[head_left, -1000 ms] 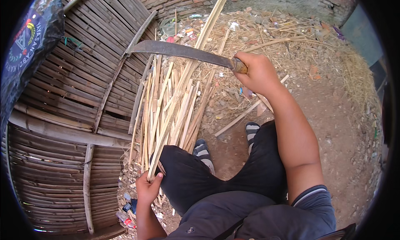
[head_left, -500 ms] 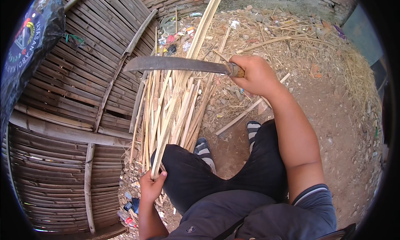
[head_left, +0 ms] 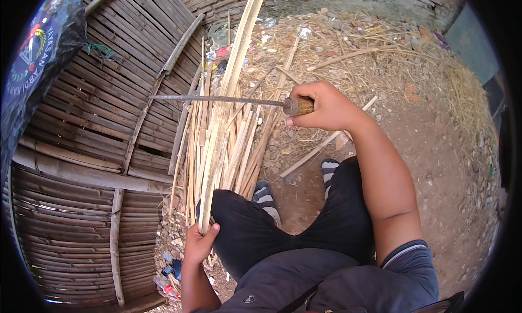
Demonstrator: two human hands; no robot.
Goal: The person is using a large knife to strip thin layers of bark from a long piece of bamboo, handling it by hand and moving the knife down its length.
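My left hand (head_left: 200, 241) is closed round the near end of a long split bamboo strip (head_left: 232, 68), beside my left knee. The strip slants up and away past the top of the view. In my right hand (head_left: 325, 105) is the wooden handle of a machete (head_left: 234, 100), gripped with the fingers wrapped round it. Its blade points left and lies across the strip, seen nearly edge-on as a thin dark line. Whether the edge bites into the bamboo I cannot tell. Beneath the strip lies a pile of split bamboo sticks (head_left: 244, 150) on the ground.
A slatted bamboo wall (head_left: 81, 199) rises along the left, with a dark printed plastic sheet (head_left: 43, 57) at its upper corner. Straw and litter (head_left: 348, 44) cover the far ground before a brick wall (head_left: 228, 3). A loose stick (head_left: 310, 156) lies near my feet.
The machete has turned from showing its flat side to nearly edge-on and dropped slightly, my right hand shifting left and down. The strip's far end has swung left. My left hand has barely moved.
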